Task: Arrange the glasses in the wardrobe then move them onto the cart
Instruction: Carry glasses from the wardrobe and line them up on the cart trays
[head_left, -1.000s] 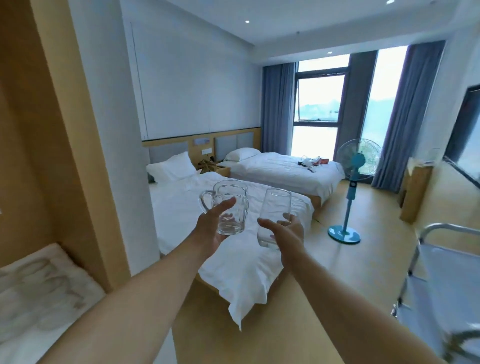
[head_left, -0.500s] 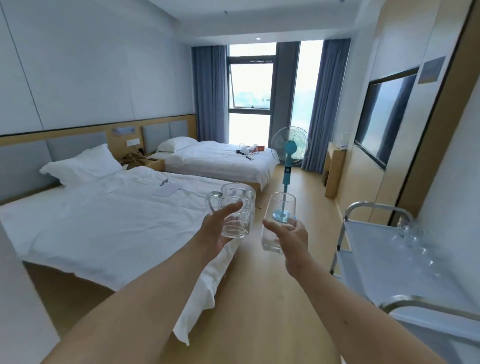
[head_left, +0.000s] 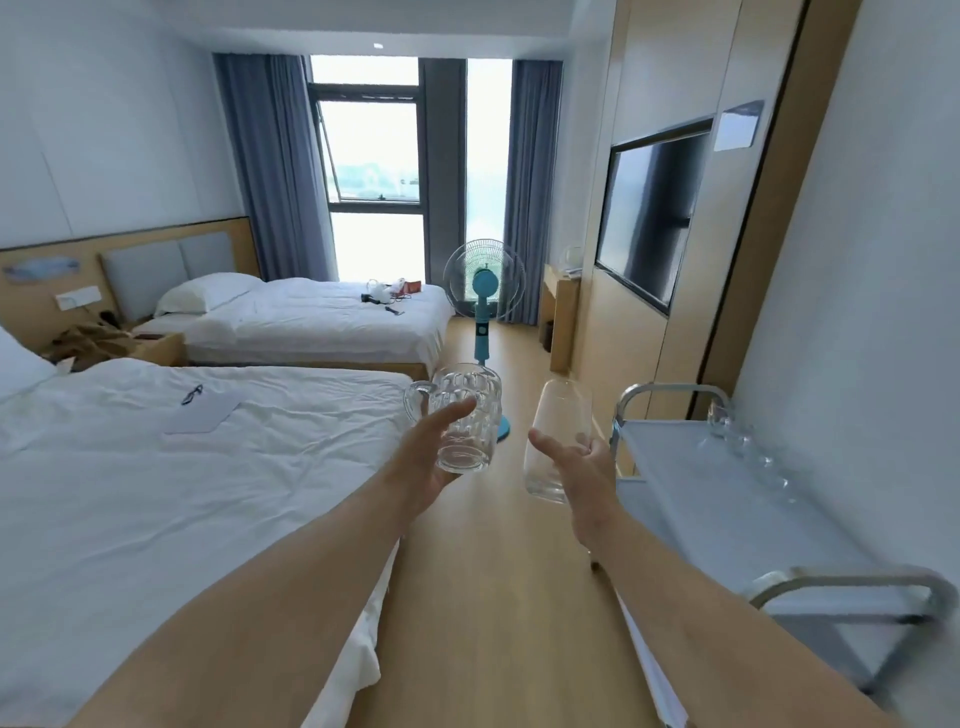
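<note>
From the head view, the left hand (head_left: 434, 467) is gripping a dimpled glass mug (head_left: 465, 418), fingers and thumb curling around its body from the near side while the mug's handle is pointing left, free of the fingers. The mug is staying upright in the air, past the foot corner of the near bed (head_left: 208, 467). The right hand (head_left: 579, 470) is clasping a tall smooth tumbler (head_left: 558, 441), the thumb lying across its near face and the fingers wrapping its right side; the tumbler is tilting slightly, its rim leaning away to the right. The two glasses are hanging close together but apart, with a strip of wooden floor (head_left: 493, 597) showing between them.

To the right, the cart (head_left: 727, 519) is standing along the wall, its pale top tray lying just right of the right hand. A row of clear glasses (head_left: 743, 441) is sitting along the far right side of the tray, near the wall, while the near and left parts of the tray are showing bare surface. The curved metal rails at the cart's far and near ends are rising above the tray edge.

The floor is running as an open aisle between the near bed on the left and the cart on the right. Farther along, a teal standing fan (head_left: 483, 291) is standing in the aisle beyond the mug, beside the far bed (head_left: 322, 322).
</note>
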